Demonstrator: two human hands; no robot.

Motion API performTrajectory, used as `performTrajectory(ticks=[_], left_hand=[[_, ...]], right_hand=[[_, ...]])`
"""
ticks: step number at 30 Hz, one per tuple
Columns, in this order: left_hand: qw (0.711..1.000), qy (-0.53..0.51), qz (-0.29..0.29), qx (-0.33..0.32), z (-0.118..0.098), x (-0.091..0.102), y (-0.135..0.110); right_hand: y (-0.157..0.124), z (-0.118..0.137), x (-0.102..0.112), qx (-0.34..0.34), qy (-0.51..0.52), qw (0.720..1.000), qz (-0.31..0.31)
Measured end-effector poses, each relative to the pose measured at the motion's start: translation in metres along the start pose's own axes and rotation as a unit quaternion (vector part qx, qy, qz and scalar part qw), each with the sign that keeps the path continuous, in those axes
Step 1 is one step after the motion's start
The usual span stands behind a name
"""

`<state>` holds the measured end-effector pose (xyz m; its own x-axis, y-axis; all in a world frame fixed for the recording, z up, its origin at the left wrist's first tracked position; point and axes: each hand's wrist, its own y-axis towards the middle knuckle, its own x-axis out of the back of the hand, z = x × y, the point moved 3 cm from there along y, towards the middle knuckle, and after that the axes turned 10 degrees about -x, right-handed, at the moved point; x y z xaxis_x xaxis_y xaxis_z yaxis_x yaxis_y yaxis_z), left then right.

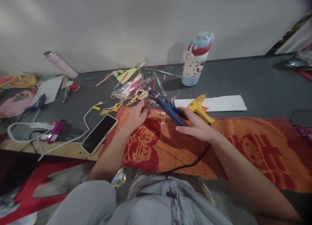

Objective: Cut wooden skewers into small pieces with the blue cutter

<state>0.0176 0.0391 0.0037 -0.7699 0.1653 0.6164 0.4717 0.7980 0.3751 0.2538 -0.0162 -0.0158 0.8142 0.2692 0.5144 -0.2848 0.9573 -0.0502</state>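
Observation:
My right hand (196,123) is wrapped round a blue plier-like tool (168,108). Its dark jaws point up and left, with a small pale piece by them. Below and left of the jaws, my left hand (139,115) has its fingers curled in; whatever they hold is hidden. Small pale pieces (162,121) lie between the hands on an orange and red towel (180,153). Behind my right hand lies a yellow glue gun (197,105), partly on a white strip (224,103). Beyond my left hand is a yellow cord with pale beads (140,95).
A phone (99,134) lies left of the towel, near a white cable (85,121) and a purple power block (52,131). A bottle (197,61) stands at the back; a pink flask (60,64) leans by the wall. Plastic bags (130,87) and pens lie behind the hands.

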Motion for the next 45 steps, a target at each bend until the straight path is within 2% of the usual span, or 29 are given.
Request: performTrajectory(ticks=[11,27,34,45], left_hand=[[1.0,0.009,0.004,0.004,-0.0089,0.0007,0.0019],[1.0,-0.019,0.007,-0.012,-0.0011,-0.001,0.0009],[1.0,-0.015,0.002,0.006,-0.0044,-0.0008,0.0012],[0.999,-0.043,-0.011,0.002,0.0006,-0.0044,-0.0018]], right_hand=[[-0.0003,0.0032,0.0018,-0.005,0.005,1.0,0.009],[0.0001,0.0019,0.001,-0.004,0.013,1.0,0.013],[-0.0002,0.0031,0.0015,0.0,0.021,1.0,0.011],[0.0003,0.0066,0.0033,0.011,0.049,0.998,0.04]])
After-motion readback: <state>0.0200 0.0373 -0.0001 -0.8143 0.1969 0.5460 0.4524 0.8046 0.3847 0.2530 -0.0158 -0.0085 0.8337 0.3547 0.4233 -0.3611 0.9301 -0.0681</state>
